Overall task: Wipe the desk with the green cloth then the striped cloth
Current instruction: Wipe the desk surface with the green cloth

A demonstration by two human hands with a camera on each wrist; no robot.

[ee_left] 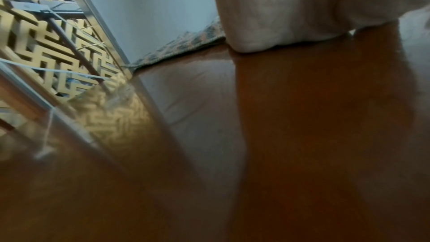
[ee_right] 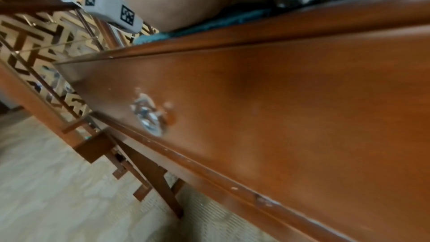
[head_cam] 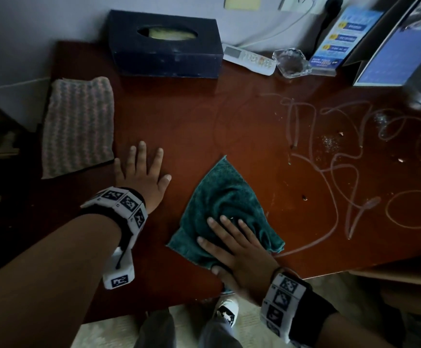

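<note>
My fingers point(head_cam: 229, 223) lie straight, pressing the green cloth point(head_cam: 219, 197) near the desk's point(head_cam: 179, 116) front edge, my palm hiding its near corner; my left hand point(head_cam: 143, 173) rests flat beside the striped cloth point(head_cam: 77, 126).

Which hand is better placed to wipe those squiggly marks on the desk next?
Right. The right hand already presses flat on the green cloth, and the marks lie on its side. The left hand rests on bare desk, farther away.
</note>
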